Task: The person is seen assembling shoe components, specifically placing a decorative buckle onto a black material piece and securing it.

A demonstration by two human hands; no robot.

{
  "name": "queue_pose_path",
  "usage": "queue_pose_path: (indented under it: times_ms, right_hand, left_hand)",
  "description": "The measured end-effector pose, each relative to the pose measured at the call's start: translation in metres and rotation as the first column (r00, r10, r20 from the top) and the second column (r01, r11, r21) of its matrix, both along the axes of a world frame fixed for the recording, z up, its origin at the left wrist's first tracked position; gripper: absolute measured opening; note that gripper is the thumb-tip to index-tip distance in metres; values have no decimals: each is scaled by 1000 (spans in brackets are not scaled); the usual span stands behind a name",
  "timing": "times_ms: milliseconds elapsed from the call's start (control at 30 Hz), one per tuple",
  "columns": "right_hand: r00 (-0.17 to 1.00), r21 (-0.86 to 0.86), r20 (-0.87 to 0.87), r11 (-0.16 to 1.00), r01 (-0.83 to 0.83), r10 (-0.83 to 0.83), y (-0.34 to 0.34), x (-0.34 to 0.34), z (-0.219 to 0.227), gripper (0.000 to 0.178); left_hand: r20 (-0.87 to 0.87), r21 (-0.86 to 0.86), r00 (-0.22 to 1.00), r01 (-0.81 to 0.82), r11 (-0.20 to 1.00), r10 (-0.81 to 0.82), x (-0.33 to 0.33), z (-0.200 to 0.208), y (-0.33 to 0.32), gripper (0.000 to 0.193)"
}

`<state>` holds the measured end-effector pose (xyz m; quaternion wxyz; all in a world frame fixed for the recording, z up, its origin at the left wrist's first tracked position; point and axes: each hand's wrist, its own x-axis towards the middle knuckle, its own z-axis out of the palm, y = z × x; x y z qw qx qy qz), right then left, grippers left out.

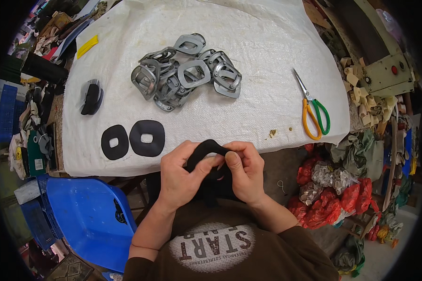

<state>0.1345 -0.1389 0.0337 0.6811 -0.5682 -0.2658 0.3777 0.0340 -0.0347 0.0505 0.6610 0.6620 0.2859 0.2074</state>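
Near the table's front edge, my left hand [179, 175] and my right hand [244, 172] pinch a black ring-shaped pad [208, 147] between thumbs and fingers. The pad is bent into an arch, with its lower part lost against dark material below. To the left, two flat black pads [109, 151] [159, 139] lie side by side, each with a rounded central hole. Beyond my hands sits a heap of grey frames [188, 77], rounded in outline with open middles.
Scissors [305, 96] with one orange and one green handle lie on the right of the white-covered table [262, 51]. A clear-wrapped black item [92, 97] and a yellow strip [87, 46] are at left. A blue tub [86, 206] and red bags [321, 208] flank me.
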Motion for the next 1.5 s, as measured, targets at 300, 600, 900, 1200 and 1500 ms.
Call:
queue_pose_path:
  times_ms: [300, 600, 900, 1200, 1500]
  right_hand:
    - [992, 106, -33, 986, 128, -126, 2, -9, -7, 38]
    - [955, 184, -217, 970, -161, 200, -2, 20, -13, 17]
    - [832, 308, -509, 949, -63, 221, -1, 4, -7, 15]
    - [683, 499, -618, 866, -42, 389, 4, -2, -10, 17]
    - [952, 260, -228, 955, -144, 205, 0, 7, 2, 19]
  left_hand:
    - [232, -380, 947, -123, 917, 223, -3, -19, -12, 15]
    - [201, -305, 973, -49, 951, 115, -7, -11, 0, 12]
    - [218, -312, 967, -62, 948, 135, -8, -20, -7, 16]
    - [250, -283, 964, -15, 959, 88, -5, -11, -5, 27]
    - [161, -272, 982, -51, 961, 98, -6, -7, -1, 22]
